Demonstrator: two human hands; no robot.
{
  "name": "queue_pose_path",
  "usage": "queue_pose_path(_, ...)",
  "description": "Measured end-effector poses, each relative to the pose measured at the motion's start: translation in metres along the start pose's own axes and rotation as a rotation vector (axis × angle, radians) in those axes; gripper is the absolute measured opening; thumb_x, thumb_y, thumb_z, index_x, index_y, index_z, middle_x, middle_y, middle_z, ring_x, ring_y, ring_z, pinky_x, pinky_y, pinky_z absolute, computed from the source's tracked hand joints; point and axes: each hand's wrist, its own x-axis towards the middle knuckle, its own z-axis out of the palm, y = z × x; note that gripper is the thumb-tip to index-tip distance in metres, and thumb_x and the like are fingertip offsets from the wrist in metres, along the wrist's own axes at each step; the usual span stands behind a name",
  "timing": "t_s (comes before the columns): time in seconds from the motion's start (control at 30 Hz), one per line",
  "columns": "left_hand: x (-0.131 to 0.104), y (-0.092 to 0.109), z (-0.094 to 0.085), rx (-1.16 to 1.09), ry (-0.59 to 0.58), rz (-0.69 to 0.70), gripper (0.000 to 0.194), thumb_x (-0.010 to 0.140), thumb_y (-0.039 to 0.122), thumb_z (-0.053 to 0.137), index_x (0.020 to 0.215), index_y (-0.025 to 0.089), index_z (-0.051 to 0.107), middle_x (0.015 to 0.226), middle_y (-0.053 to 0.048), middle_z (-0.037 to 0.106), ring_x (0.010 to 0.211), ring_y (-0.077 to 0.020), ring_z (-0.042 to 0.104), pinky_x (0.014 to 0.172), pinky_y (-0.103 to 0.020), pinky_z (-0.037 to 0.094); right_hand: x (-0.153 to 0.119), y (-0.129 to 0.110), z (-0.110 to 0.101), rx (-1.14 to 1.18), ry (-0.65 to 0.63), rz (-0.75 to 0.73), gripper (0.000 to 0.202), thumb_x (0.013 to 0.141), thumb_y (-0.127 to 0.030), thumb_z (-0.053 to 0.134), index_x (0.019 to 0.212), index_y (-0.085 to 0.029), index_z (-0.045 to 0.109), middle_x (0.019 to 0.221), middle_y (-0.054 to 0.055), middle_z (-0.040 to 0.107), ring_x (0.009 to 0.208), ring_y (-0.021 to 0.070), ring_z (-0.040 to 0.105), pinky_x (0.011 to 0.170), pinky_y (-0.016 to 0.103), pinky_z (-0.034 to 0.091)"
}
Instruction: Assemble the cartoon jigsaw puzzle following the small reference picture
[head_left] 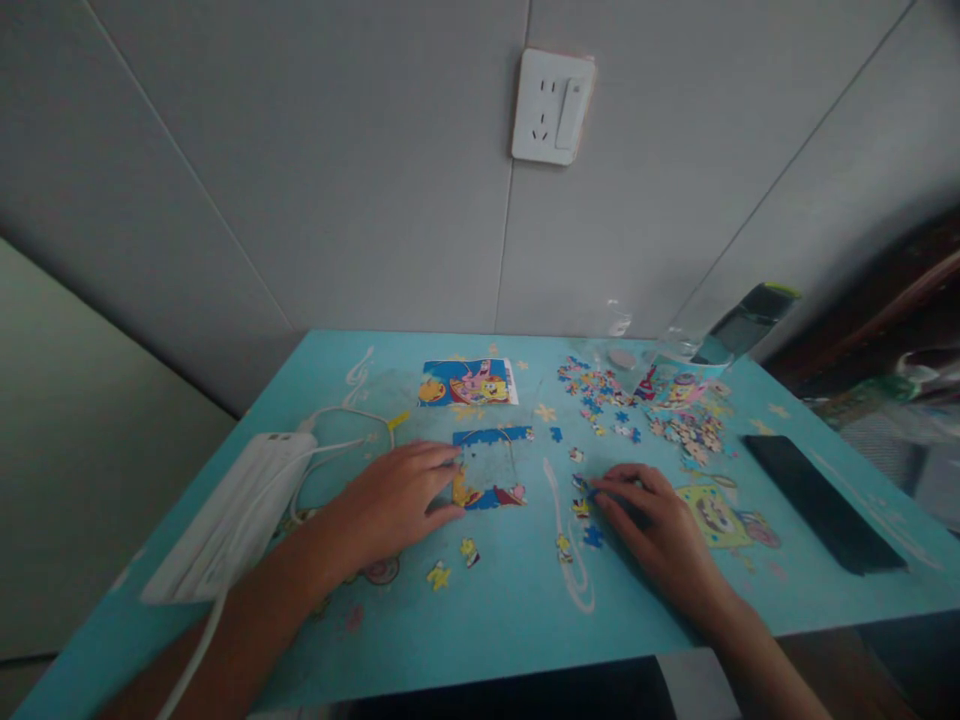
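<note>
A partly assembled jigsaw puzzle [491, 497] lies on the blue table, its edge strips joined around a bare middle. At its left side rests my left hand [409, 495], thumb and fingers apart, fingertips touching or very near the border. My right hand [649, 505] is to the right of the puzzle, thumb and fingers pinched on a blue puzzle piece [592, 494]. Close to those fingers are several loose pieces, among them a blue piece [592, 537] and a yellow one [564, 547]. Nearer me lie two yellowish pieces, one a star-like piece [439, 575].
Behind the puzzle lies a picture card [469, 383]. Heaped loose pieces [686, 435] surround a printed tub [679, 380] at the back right. A black flat object [825, 505] lies at right; a white power strip [232, 520] with cables stands at left.
</note>
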Motion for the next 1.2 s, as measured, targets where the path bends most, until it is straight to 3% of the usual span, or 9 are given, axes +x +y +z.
queue_pose_path(0.17,-0.001,0.003,-0.001,0.020,-0.013,-0.006,0.038,0.091,0.043,0.070,0.121,0.018,0.071,0.136,-0.012,0.065,0.126,-0.0306,0.060,0.109,-0.048,0.049,0.033,-0.070,0.019,-0.058,-0.199,-0.339,0.025,0.100,-0.023,0.056,0.119,-0.027,0.073,0.109,0.009,0.068,0.099,0.0249,0.062,0.087,0.043,0.049)
queue_pose_path(0.27,-0.001,0.005,-0.001,-0.006,0.018,-0.007,0.037,0.091,0.042,0.071,0.119,0.017,0.071,0.133,-0.013,0.066,0.125,-0.0304,0.061,0.109,-0.048,0.049,0.053,-0.091,0.043,-0.134,-0.277,-0.436,0.018,0.101,-0.024,0.058,0.109,-0.023,0.074,0.099,0.008,0.069,0.093,0.0239,0.061,0.082,0.041,0.048)
queue_pose_path(0.4,0.000,0.005,0.001,-0.024,0.029,0.004,0.037,0.091,0.042,0.071,0.119,0.018,0.071,0.132,-0.013,0.066,0.124,-0.0304,0.061,0.108,-0.048,0.049,0.065,-0.086,0.061,-0.124,-0.295,-0.472,0.016,0.101,-0.027,0.060,0.101,-0.023,0.075,0.098,0.007,0.069,0.094,0.0227,0.060,0.082,0.039,0.045)
queue_pose_path(0.63,0.002,0.007,-0.004,0.047,-0.006,0.024,0.035,0.090,0.041,0.073,0.114,0.015,0.071,0.131,-0.014,0.066,0.121,-0.0307,0.062,0.106,-0.048,0.050,0.062,-0.081,0.056,-0.136,-0.341,-0.509,0.019,0.103,-0.025,0.056,0.104,-0.022,0.075,0.107,0.006,0.071,0.097,0.0233,0.059,0.085,0.041,0.043)
queue_pose_path(0.9,0.002,0.008,-0.010,0.007,-0.025,0.002,0.032,0.090,0.042,0.073,0.110,0.016,0.073,0.128,-0.013,0.067,0.120,-0.0299,0.063,0.103,-0.046,0.051,0.064,-0.074,0.062,0.051,-0.343,-0.431,0.021,0.103,-0.027,0.055,0.113,-0.023,0.073,0.112,0.008,0.070,0.103,0.0251,0.060,0.090,0.043,0.045)
queue_pose_path(1.07,0.002,0.008,-0.005,0.009,-0.014,0.030,0.038,0.090,0.040,0.073,0.117,0.014,0.071,0.131,-0.014,0.066,0.122,-0.0313,0.062,0.108,-0.048,0.050,0.061,-0.077,0.062,0.069,-0.342,-0.372,0.022,0.102,-0.025,0.056,0.117,-0.023,0.072,0.111,0.007,0.070,0.104,0.0241,0.059,0.092,0.042,0.044)
queue_pose_path(1.2,0.001,0.003,0.002,-0.015,-0.016,-0.024,0.036,0.089,0.038,0.074,0.119,0.017,0.071,0.133,-0.012,0.065,0.124,-0.0315,0.060,0.109,-0.051,0.050,0.058,-0.080,0.058,0.087,-0.357,-0.366,0.024,0.102,-0.028,0.057,0.122,-0.024,0.069,0.113,0.006,0.071,0.107,0.0229,0.060,0.094,0.040,0.043)
